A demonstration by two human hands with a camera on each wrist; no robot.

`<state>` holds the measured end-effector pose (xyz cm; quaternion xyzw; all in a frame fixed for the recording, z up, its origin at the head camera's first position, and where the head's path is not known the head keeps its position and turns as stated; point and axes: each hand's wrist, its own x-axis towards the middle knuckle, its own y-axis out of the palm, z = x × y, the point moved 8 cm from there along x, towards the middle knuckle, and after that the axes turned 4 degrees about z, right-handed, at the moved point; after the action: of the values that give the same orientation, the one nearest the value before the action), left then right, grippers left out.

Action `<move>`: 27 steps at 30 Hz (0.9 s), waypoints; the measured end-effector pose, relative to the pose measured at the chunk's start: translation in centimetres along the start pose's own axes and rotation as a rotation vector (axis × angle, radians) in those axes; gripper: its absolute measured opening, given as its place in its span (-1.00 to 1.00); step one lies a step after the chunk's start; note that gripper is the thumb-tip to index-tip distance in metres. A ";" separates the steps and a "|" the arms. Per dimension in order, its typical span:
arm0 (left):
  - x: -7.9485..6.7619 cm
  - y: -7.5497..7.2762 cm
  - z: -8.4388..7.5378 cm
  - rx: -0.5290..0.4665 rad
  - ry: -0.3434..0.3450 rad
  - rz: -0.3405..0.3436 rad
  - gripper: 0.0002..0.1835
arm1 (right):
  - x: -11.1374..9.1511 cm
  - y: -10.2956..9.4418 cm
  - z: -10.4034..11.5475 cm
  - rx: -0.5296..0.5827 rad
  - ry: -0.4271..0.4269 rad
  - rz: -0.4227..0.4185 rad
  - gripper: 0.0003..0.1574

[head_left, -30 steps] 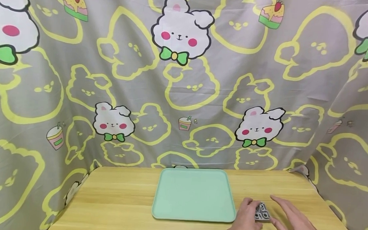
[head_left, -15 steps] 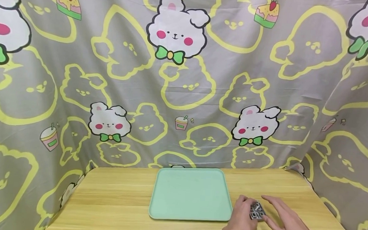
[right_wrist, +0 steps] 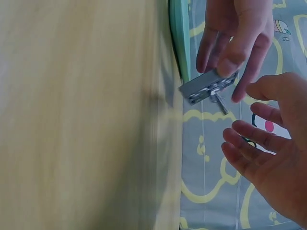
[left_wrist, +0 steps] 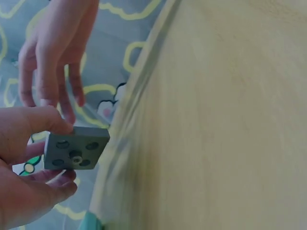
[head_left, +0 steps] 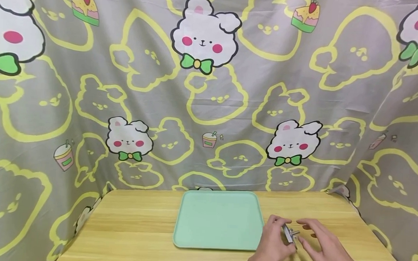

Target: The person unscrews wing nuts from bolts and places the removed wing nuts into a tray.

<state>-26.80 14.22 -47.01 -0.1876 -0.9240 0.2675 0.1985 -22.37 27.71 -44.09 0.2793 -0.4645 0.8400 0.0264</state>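
Observation:
My left hand (head_left: 270,242) grips a square grey plate (head_left: 288,234) by its edges, thumb on one side and fingers on the other. The plate is tilted up, its face turned to the right. Round holes surround a screw head (left_wrist: 76,159) in the left wrist view. From the opposite face a threaded screw shank (right_wrist: 220,104) juts out, seen in the right wrist view. Just right of the screw is my right hand (head_left: 324,246), fingers spread and slightly bent. It appears apart from both screw and plate.
A pale green tray (head_left: 219,220) lies on the wooden table (head_left: 138,224), just left of my left hand. A grey curtain (head_left: 231,108) printed with cartoon rabbits hangs behind the table and at both sides.
The plate, earlier showing its patterned face upward, has been tipped toward the right, and its screw shank now shows from the side. My right hand stays close by.

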 end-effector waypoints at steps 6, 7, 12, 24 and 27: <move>-1.1 -2.6 -0.4 -0.078 0.145 -0.070 -0.42 | 0.9 0.7 0.2 0.111 0.055 0.007 -0.52; -1.2 -3.0 -0.5 -0.086 0.174 -0.077 -0.42 | 1.0 0.8 0.4 0.134 0.063 0.010 -0.53; -1.7 -4.8 -0.1 -0.216 0.189 -0.073 -0.45 | 2.0 1.5 1.5 0.322 0.077 0.039 -0.59; -3.1 -9.5 0.5 -0.555 0.170 -0.058 -0.50 | 4.2 3.7 3.7 0.745 0.149 0.159 -0.62; -3.4 -10.5 0.4 -0.574 0.209 -0.054 -0.50 | 4.5 4.8 4.1 0.847 0.203 0.212 -0.57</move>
<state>-26.62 4.21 -42.29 -0.2381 -0.9410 -0.0306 0.2385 -25.77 20.82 -43.87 0.1327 -0.1005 0.9773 -0.1310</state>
